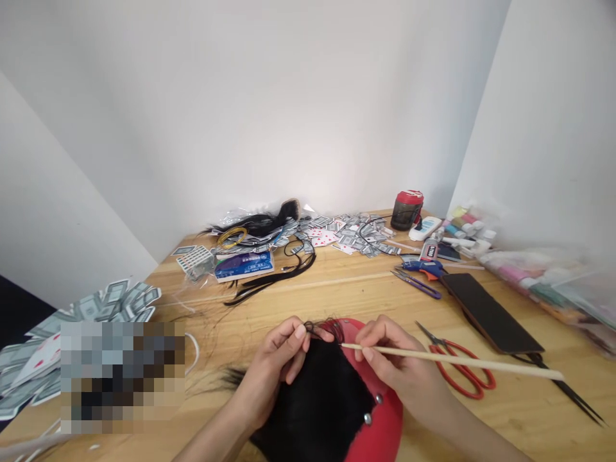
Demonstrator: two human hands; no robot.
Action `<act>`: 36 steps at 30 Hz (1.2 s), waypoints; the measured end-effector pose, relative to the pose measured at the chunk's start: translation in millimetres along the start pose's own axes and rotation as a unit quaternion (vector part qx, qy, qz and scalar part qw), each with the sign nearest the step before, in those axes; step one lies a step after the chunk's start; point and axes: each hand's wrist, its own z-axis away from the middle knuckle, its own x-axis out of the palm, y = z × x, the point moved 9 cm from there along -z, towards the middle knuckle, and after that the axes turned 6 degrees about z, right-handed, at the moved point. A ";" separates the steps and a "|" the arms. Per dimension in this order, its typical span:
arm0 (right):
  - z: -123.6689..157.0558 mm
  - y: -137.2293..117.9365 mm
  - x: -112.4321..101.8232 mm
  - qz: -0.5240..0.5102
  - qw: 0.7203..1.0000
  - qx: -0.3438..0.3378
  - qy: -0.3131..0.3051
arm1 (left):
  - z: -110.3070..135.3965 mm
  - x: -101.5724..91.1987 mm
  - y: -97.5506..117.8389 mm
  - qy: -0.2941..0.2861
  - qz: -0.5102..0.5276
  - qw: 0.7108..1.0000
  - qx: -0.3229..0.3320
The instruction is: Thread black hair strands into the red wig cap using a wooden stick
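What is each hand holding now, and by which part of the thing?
The right hand grips a thin wooden stick near its pointed end; the left hand pinches black hair strands at their top edge.

White walls (269,96) are meeting in a corner behind the wooden table (346,295), and soft light is falling across them, pooling brightest just above the table's far edge — a paler white-panelled wall (62,199) is slanting in at the left.

The left hand (274,356) and right hand (392,353) sit side by side near 6 o'clock, close together but not touching. The left forearm (216,439) comes in from 7 o'clock, the right forearm (462,436) from 5 o'clock. The left fingers (291,366) curl inward, thumb and forefinger pinched; the right fingers (380,337) close in a pencil-like grip.
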 end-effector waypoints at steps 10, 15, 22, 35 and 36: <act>-5.4 1.7 -3.8 -0.007 0.999 0.012 -0.035 | 1.7 2.2 2.6 -0.004 0.009 1.000 0.008; -7.3 7.3 -3.2 -0.039 0.997 0.042 -0.053 | -0.2 3.2 2.8 -0.011 -0.005 1.000 0.014; -8.6 9.6 -0.2 -0.058 0.994 0.073 -0.050 | -0.5 3.0 1.3 -0.013 -0.030 0.999 0.012; -5.0 6.4 -2.9 -0.004 0.994 0.043 -0.103 | 1.1 5.9 3.5 -0.023 -0.067 0.997 0.024; -4.6 6.6 -3.3 0.002 0.993 0.038 -0.109 | 1.5 5.9 3.6 -0.025 -0.067 0.997 0.026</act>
